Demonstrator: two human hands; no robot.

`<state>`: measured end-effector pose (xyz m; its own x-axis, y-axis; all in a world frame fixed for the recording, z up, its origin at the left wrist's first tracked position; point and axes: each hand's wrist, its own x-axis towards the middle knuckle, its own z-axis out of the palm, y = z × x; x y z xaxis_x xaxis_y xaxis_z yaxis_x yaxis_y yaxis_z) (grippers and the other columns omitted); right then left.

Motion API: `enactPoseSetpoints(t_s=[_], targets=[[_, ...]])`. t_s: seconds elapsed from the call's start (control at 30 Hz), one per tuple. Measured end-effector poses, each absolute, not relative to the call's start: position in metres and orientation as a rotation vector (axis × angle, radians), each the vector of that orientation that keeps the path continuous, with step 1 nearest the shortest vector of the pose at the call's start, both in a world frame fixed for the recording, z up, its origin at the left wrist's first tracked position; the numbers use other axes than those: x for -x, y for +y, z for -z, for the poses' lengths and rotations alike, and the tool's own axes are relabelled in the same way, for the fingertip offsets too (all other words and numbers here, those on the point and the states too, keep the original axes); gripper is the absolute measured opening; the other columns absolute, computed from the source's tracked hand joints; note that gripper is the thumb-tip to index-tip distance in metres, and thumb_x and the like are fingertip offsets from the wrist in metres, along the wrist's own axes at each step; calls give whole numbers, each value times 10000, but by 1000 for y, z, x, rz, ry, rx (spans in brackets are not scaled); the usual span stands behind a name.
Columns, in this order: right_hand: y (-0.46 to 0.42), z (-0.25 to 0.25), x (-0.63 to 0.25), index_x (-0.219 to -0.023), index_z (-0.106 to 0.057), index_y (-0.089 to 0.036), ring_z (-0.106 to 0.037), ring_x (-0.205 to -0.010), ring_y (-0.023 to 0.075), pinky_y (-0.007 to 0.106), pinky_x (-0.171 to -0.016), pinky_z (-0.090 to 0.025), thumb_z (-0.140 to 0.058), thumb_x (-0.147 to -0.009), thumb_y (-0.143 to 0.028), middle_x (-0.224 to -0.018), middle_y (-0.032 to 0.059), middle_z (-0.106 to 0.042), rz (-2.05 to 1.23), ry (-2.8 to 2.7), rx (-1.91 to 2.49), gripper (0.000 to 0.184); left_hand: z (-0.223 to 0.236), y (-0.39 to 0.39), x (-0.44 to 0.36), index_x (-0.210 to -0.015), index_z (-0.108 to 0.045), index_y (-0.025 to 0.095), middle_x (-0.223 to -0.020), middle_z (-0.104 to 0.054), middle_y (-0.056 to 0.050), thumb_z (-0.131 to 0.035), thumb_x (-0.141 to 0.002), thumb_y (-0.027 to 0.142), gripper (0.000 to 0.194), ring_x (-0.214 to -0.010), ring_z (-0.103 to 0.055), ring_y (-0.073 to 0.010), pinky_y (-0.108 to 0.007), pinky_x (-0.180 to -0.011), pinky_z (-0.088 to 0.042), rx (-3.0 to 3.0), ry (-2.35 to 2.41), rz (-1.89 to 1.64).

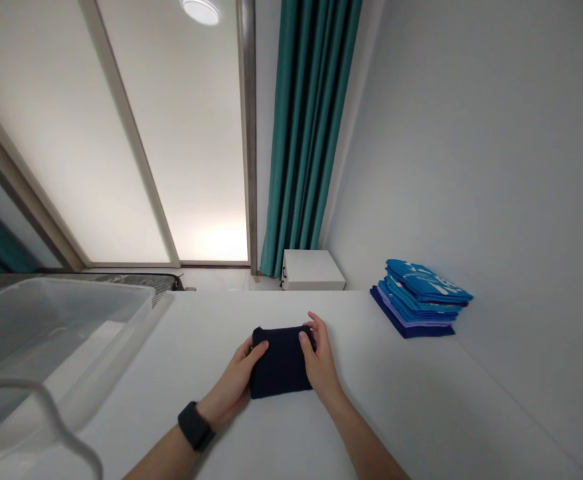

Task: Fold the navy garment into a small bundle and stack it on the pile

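Note:
A small folded dark navy cloth (pixel 281 363) lies on the white table (pixel 396 400) in front of me. My left hand (pixel 236 383) grips its left edge, thumb on top and fingers curled at the side. My right hand (pixel 318 360) grips the right edge, thumb on the cloth and fingers wrapped round the far corner. A black watch (pixel 196 425) sits on my left wrist.
A stack of folded blue and purple garments (pixel 421 299) rests at the table's far right by the wall. A clear plastic bin (pixel 56 340) stands at the left. Beyond the table are a white box (pixel 312 270) and a teal curtain (pixel 311 133).

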<state>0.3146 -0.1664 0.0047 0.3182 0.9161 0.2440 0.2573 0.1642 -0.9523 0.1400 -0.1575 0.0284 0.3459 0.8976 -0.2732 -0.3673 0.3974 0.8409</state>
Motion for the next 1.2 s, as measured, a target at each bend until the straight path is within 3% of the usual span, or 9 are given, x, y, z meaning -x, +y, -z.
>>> enactPoseSetpoints(t_s=[0.13, 0.33, 0.63, 0.83, 0.93, 1.07, 1.2], targets=[[-167, -8, -319, -1455, -254, -225, -567, -1047, 216, 357, -969, -433, -529, -859, -540, -1124, 78, -572, -939, -1068, 1341, 728, -28, -160, -144, -1237, -591, 191, -1128, -718, -97, -674, -846, 335, 426, -1023, -679, -245, -385, -944, -538, -714, 869, -980], [-174, -21, -330, -1227, -552, -204, -586, -1119, 242, 384, -1009, -433, -692, -775, -518, -1180, 80, -647, -1397, -1090, 1054, 567, -28, -160, -146, -1265, -581, 183, -1184, -696, -99, -686, -843, 351, 467, -1085, -655, -247, -377, -996, -504, -679, 857, -1041], [-166, -30, -360, -1124, -623, -204, -630, -1026, 238, 372, -930, -491, -668, -807, -451, -1079, 51, -692, -1060, -1102, 1170, 405, -28, -144, -184, -1235, -615, 185, -1179, -697, -103, -712, -813, 354, 465, -1080, -649, -248, -364, -963, -504, -664, 838, -994], [-162, -66, -421, -1126, -630, -189, -641, -1022, 258, 398, -916, -503, -628, -822, -454, -1087, 71, -704, -868, -1077, 1286, 403, -64, -116, -240, -1196, -644, 171, -1187, -682, -119, -718, -783, 447, 502, -1097, -613, -265, -352, -886, -503, -957, 762, -893], [-154, -89, -472, -1101, -658, -201, -633, -1043, 260, 403, -944, -485, -627, -810, -469, -1085, 64, -708, -669, -1066, 1409, 397, -86, -98, -284, -1151, -654, 165, -1175, -675, -115, -688, -800, 464, 462, -1032, -616, -233, -310, -804, -503, -1088, 674, -840], [-140, -119, -543, -1085, -659, -225, -638, -1051, 241, 389, -949, -494, -662, -770, -446, -1059, 42, -716, -676, -938, 1307, 385, -116, -71, -355, -988, -663, 125, -971, -702, -108, -712, -767, 457, 402, -787, -625, -171, -268, -667, -490, -1176, 616, -794], [-134, -146, -601, -1110, -591, -253, -676, -915, 207, 340, -754, -575, -635, -794, -358, -977, 29, -717, -692, -717, 1278, 336, -146, -45, -426, -831, -610, 125, -789, -673, -69, -706, -776, 385, 282, -659, -615, -142, -251, -594, -484, -1219, 609, -772]])
